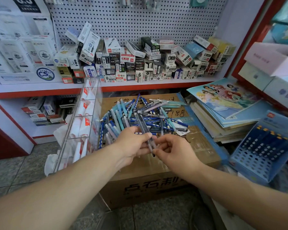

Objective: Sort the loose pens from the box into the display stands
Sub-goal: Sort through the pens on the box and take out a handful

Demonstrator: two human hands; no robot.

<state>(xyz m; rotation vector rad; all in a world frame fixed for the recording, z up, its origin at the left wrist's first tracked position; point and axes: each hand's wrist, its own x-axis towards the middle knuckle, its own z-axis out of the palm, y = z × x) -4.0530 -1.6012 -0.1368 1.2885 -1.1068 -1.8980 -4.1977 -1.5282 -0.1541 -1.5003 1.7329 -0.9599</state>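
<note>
Head view looks down over both forearms in a corner of a stationery shop. At far left, tall white cartons (pixel 15 52) stand on a white shelf with a red edge (pixel 40 92). Right of them a clear plastic display stand (pixel 90 116) stands tilted just beside the left side of a cardboard box (pixel 148 183). Its compartments hold white packets with red marks.

The left hand (pixel 133 143) is above the near part of the box top. Its thumb lies across a small bundle of clear-barrelled pens (pixel 141 126) and its fingers curl beneath, gripping the bundle, which slants up and away to the left. Behind the hands a loose pile of pens (pixel 140 112), blue, teal and clear, lies on top of the closed box.

The right hand (pixel 171 151) is just beside the left. Its fingers (pixel 158 151) pinch the lower end of the bundle, where a dark tip shows, and the rest are loosely curled.

On the shelf behind, small pen boxes (pixel 140 63) are heaped against a white pegboard (pixel 140 19). Right of the cardboard box lies a stack of picture books (pixel 226 100). At far right a blue perforated stand (pixel 254 161) holds dark blue pens with yellow ends.
</note>
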